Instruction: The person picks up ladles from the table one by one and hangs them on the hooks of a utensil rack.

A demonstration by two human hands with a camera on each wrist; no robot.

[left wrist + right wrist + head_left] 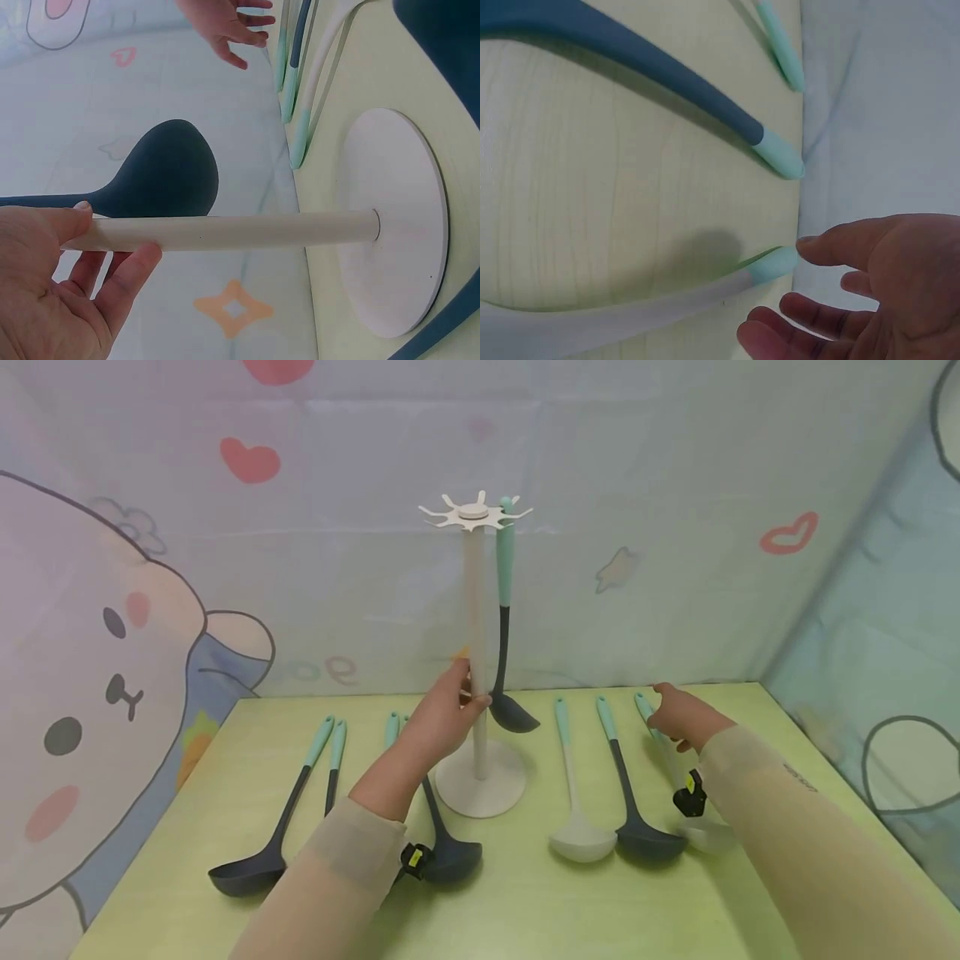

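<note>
The left hand [442,714] pinches the rack pole [476,643]; the right hand [678,714], fingers spread, may push the white ladle [630,311] off the surface [525,893].

Head view high, wide — wrist views close.

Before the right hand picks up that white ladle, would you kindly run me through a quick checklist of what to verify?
1. Left hand steadies the rack pole: ok, fingers curled round it.
2. Rack base flat on the table: ok.
3. Right hand at the white ladle handle tip: ok, fingers open, not gripping yet.
4. Free hooks on the rack top: ok, only one dark ladle hangs there.
5. Neighbouring dark ladle apart from the white one: ok at the handle tips; cannot tell at the bowls.
</note>
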